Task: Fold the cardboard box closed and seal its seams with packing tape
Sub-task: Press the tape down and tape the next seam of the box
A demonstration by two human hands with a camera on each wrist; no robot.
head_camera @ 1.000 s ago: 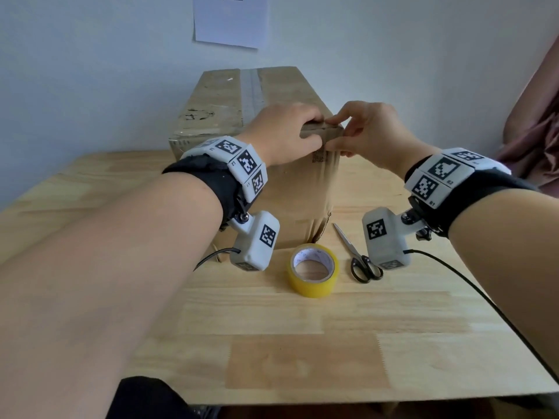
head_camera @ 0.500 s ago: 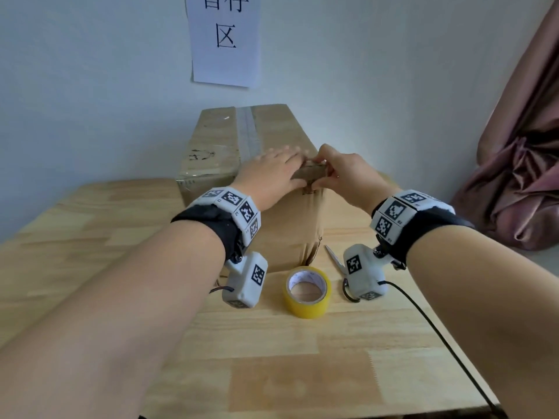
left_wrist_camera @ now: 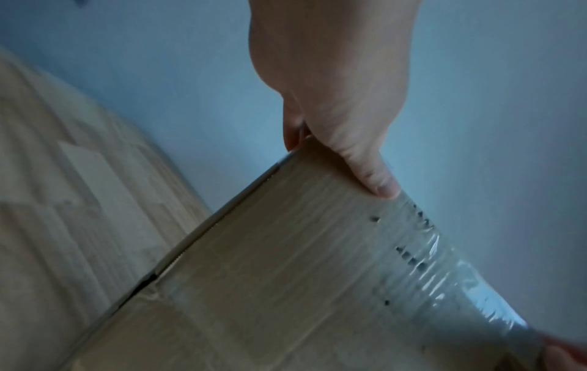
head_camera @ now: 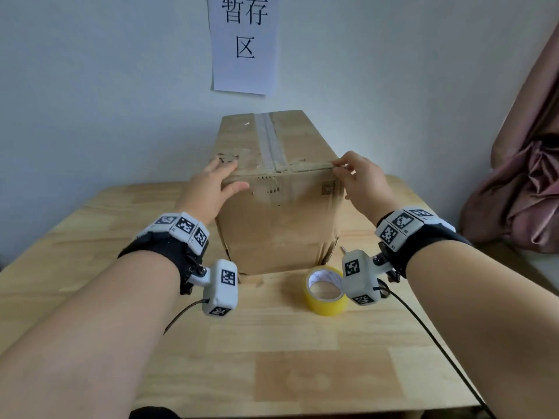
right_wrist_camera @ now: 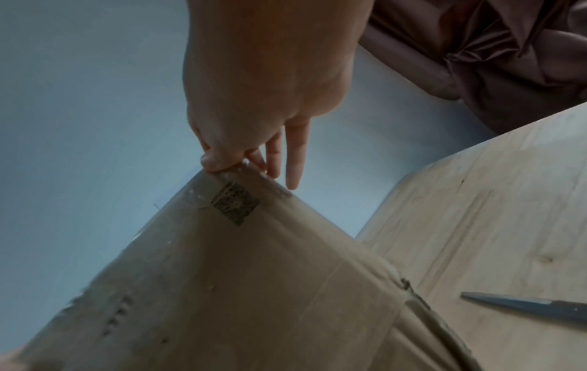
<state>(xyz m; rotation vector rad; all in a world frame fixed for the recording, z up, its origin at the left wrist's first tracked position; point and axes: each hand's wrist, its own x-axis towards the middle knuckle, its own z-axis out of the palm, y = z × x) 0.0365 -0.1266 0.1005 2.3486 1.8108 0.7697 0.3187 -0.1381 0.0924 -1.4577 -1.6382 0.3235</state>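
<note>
The cardboard box (head_camera: 278, 225) stands closed on the wooden table (head_camera: 302, 373), with pale tape down its top seam and glossy clear tape along its near top edge (left_wrist_camera: 422, 253). My left hand (head_camera: 230, 173) lies over the near left top corner, fingers flat on the top and thumb (left_wrist_camera: 378, 183) pressed on the front face. At the near right top corner my right hand (head_camera: 338, 167) pinches the edge between thumb (right_wrist_camera: 213, 160) and forefinger, the other fingers held straight. A yellow tape roll (head_camera: 323, 306) lies in front of the box.
Scissors (right_wrist_camera: 524, 305) lie on the table right of the box, mostly hidden behind my right wrist in the head view. Behind the box is a wall with a paper sign (head_camera: 245, 43). A pink curtain (head_camera: 529, 176) hangs at the right.
My left hand has slid left along the near top edge, from beside the right hand to the left corner. The right hand stays at the right corner. The head view has tilted up.
</note>
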